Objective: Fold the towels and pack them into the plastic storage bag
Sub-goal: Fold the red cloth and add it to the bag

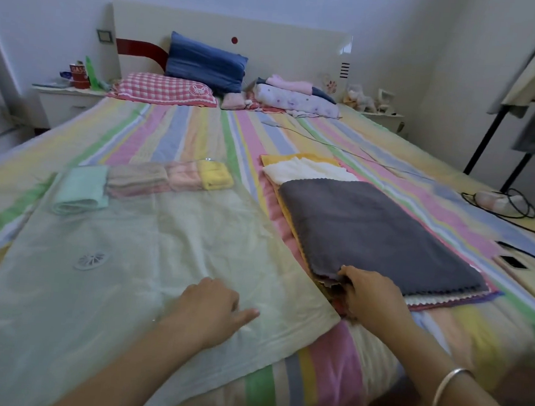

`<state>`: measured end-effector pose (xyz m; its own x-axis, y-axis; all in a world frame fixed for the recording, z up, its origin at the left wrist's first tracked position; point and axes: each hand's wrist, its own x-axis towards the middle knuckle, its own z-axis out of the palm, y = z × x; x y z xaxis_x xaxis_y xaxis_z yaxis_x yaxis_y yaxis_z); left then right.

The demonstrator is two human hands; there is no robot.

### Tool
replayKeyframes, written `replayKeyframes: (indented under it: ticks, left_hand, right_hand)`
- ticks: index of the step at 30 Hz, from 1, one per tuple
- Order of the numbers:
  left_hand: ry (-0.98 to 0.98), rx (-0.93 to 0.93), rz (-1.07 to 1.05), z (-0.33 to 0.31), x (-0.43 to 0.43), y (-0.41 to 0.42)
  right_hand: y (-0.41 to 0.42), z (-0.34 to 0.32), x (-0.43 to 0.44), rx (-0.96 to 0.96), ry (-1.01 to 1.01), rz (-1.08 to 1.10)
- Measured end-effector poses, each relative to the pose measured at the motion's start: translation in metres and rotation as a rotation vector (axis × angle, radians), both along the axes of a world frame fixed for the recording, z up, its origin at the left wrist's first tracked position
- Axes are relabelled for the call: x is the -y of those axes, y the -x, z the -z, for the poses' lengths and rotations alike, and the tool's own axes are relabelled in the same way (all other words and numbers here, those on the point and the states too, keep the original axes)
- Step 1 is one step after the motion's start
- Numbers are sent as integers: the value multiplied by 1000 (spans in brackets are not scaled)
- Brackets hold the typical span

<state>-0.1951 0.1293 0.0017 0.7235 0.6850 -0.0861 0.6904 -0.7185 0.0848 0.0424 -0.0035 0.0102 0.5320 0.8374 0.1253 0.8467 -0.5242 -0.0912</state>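
A striped bed (182,125) carried everything. On its left half the plastic storage bag (159,258) lay flat and wrinkled, a round valve (91,261) set into its upper face. At the bag's far end 4 folded towels showed through the plastic in a row, each touching the next: a mint towel (83,188), a beige towel (137,176), a pink towel (183,175) and a yellow towel (215,174).

Just beside the bag, on the right half of the bed, lay a stack of towels (428,302) spread flat and unfolded. A grey towel (375,233) was on top, and a white towel (307,172) stuck out from under it at the far end.

The 2 hands were apart. The left hand (210,307) rested on the near part of the bag and held nothing – its index finger stretched toward the bag's right edge, the other fingers loosely curled. The right hand (374,294) gripped the near-left corner of the stack, thumb on the grey towel's edge and fingers tucked down among the layers; how many layers it held could not be told. A bangle (446,393) circled the right wrist.

At the head of the bed lay a blue pillow (206,63) and a checked pillow (163,89).
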Motion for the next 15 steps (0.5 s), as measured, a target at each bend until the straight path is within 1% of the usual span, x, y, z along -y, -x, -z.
replayKeyframes:
  ticks: [1,3,6,8,12,14,15]
  left_hand:
    - [-18,27,-5,-2,2,-5]
    - [-7,25,-13,-2,5,-14]
    - [40,-49,-45,-6,12,-21]
    - [47,-101,-51,-10,12,-24]
    - [52,-170,-69,-18,11,-32]
    - [-3,-186,-62,-22,14,-37]
    - [-68,-176,-49,-24,16,-39]
  right_hand:
    - [-4,1,0,-18,16,-26]
    - [-9,3,-1,-50,59,-97]
    - [-10,1,0,-76,137,-162]
    - [-10,0,1,-100,147,-164]
    - [-3,-1,0,-171,48,-112]
    - [-1,-2,-1,-228,-29,-27]
    - [-2,-2,-3,-263,-80,26]
